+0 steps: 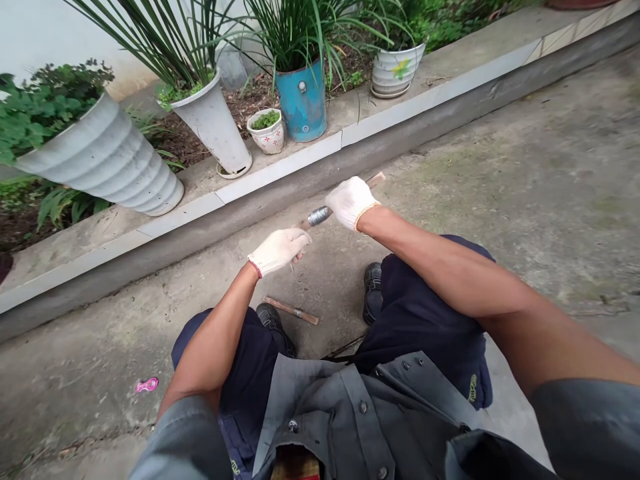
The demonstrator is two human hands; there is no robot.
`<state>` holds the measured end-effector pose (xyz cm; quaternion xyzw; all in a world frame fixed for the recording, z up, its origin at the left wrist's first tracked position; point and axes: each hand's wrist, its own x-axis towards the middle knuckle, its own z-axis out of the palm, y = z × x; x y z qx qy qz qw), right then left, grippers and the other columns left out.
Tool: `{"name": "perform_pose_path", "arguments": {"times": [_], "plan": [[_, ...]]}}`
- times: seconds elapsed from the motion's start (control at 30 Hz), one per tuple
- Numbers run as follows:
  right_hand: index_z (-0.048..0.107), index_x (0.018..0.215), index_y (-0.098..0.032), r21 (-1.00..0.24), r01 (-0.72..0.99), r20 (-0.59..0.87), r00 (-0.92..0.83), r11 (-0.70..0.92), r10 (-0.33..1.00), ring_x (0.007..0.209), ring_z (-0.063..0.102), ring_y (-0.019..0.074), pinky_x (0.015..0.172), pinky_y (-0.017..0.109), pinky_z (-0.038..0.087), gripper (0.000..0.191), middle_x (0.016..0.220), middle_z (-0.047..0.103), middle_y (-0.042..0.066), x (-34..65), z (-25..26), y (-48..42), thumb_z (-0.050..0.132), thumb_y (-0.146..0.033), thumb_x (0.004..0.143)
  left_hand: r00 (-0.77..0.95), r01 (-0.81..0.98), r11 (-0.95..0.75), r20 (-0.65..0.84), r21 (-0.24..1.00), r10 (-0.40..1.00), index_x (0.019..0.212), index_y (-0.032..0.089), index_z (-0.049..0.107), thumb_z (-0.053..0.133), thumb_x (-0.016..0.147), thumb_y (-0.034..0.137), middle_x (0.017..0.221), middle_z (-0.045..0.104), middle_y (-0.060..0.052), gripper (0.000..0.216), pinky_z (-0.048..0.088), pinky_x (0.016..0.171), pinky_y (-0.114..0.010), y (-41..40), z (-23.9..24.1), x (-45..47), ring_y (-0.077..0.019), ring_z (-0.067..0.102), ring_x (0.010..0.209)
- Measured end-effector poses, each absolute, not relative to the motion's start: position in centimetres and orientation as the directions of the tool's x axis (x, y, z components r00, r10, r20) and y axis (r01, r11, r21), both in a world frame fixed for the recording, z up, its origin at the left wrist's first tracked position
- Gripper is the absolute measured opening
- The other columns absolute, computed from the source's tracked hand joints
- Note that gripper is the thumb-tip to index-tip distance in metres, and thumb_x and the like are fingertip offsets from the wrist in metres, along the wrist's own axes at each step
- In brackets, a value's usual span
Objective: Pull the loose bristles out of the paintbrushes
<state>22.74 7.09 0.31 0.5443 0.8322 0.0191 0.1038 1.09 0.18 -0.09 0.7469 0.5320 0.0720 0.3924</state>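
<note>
Both my hands wear white knit gloves and grip one thin brown stick (376,179) held above the concrete ground. My right hand (351,201) is closed round its upper part. My left hand (278,250) is closed on its lower end. Between the two hands the stick carries a tight wrap of shiny grey wire (319,215). A second short brown stick (291,309) lies on the ground between my black shoes (373,291).
A low concrete kerb (320,175) runs across ahead, bearing white ribbed pots (107,163), a tall white pot (216,127), a small patterned pot (267,132), a blue pot (303,101) and a striped pot (397,68). A pink object (147,385) lies at lower left.
</note>
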Motion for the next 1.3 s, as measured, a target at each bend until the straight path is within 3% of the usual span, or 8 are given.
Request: {"name": "perform_pose_path", "arguments": {"times": [0.1,0.3,0.53,0.8,0.93,1.07,1.17,1.3], "plan": [[0.081,0.105,-0.013,0.150,0.796,-0.276,-0.536,0.587,0.798,0.098,0.068,0.0307,0.085,0.040,0.042,0.032,0.102,0.076,0.020,22.7,-0.5,6.9,0.054,-0.015,0.088,0.404,0.779,-0.210,-0.216,0.591,0.889,0.088,0.020,0.070,0.043,0.098,0.039,0.070,0.067,0.001,0.034,0.044,0.062,-0.025,0.6,0.5,0.5,-0.0150,0.063,0.063],[0.078,0.105,-0.020,-0.097,0.702,-0.446,-0.664,0.706,0.599,0.079,0.064,0.0203,0.072,0.031,0.038,0.031,0.092,0.075,0.009,23.5,0.5,6.1,0.060,-0.015,0.080,0.333,0.802,-0.175,-0.186,0.571,0.924,0.086,0.019,0.070,0.048,0.096,0.041,0.068,0.068,0.002,0.033,0.042,0.061,-0.026,1.4,1.0,-0.5,-0.0155,0.062,0.063],[0.074,0.100,-0.019,-0.269,0.761,-0.242,-0.647,0.590,0.723,0.072,0.059,0.0171,0.063,0.028,0.035,0.026,0.088,0.074,0.006,23.5,2.2,5.8,0.059,-0.037,0.087,0.374,0.602,-0.050,-0.225,0.797,0.900,0.093,0.016,0.066,0.050,0.099,0.044,0.077,0.071,-0.005,0.033,0.050,0.063,-0.026,1.6,-1.0,-0.1,-0.0154,0.065,0.066],[0.075,0.113,-0.017,-0.148,0.947,-0.089,-0.300,0.285,0.950,0.094,0.069,0.0292,0.075,0.034,0.042,0.031,0.102,0.077,0.019,23.9,0.5,8.4,0.059,-0.026,0.088,0.513,0.669,-0.116,-0.343,0.734,0.787,0.095,0.018,0.067,0.044,0.101,0.039,0.081,0.073,-0.002,0.032,0.052,0.067,-0.026,-0.4,-2.0,2.1,-0.0159,0.069,0.069],[0.078,0.104,-0.012,0.009,0.934,-0.104,-0.354,0.357,0.929,0.100,0.068,0.0335,0.085,0.041,0.042,0.026,0.100,0.076,0.023,23.6,-0.5,8.1,0.058,-0.020,0.090,0.499,0.724,-0.175,-0.331,0.667,0.801,0.098,0.021,0.069,0.044,0.100,0.040,0.076,0.071,0.002,0.031,0.048,0.067,-0.026,-0.2,-1.1,1.7,-0.0153,0.067,0.065],[0.080,0.098,-0.011,0.080,0.872,-0.290,-0.443,0.483,0.848,0.099,0.068,0.0318,0.087,0.041,0.043,0.022,0.095,0.076,0.021,22.7,-1.3,7.4,0.061,-0.017,0.088,0.441,0.794,-0.265,-0.219,0.547,0.870,0.086,0.021,0.068,0.043,0.100,0.040,0.071,0.068,0.001,0.034,0.042,0.065,-0.027,0.6,-0.3,0.6,-0.0161,0.061,0.064],[0.080,0.098,-0.011,0.066,0.778,-0.362,-0.564,0.624,0.742,0.093,0.069,0.0288,0.084,0.038,0.043,0.023,0.095,0.075,0.019,22.5,-1.1,6.9,0.062,-0.012,0.082,0.430,0.834,-0.327,-0.152,0.444,0.890,0.077,0.021,0.065,0.044,0.100,0.039,0.070,0.067,0.000,0.035,0.038,0.065,-0.027,1.1,0.0,-0.1,-0.0173,0.058,0.068],[0.078,0.099,-0.019,-0.061,0.700,-0.443,-0.657,0.711,0.609,0.078,0.064,0.0210,0.072,0.032,0.040,0.029,0.089,0.075,0.010,23.3,0.1,6.2,0.061,-0.013,0.077,0.366,0.844,-0.255,-0.159,0.472,0.917,0.080,0.021,0.067,0.046,0.099,0.041,0.068,0.066,0.000,0.035,0.038,0.063,-0.028,1.4,0.2,-0.7,-0.0173,0.057,0.067]]}}
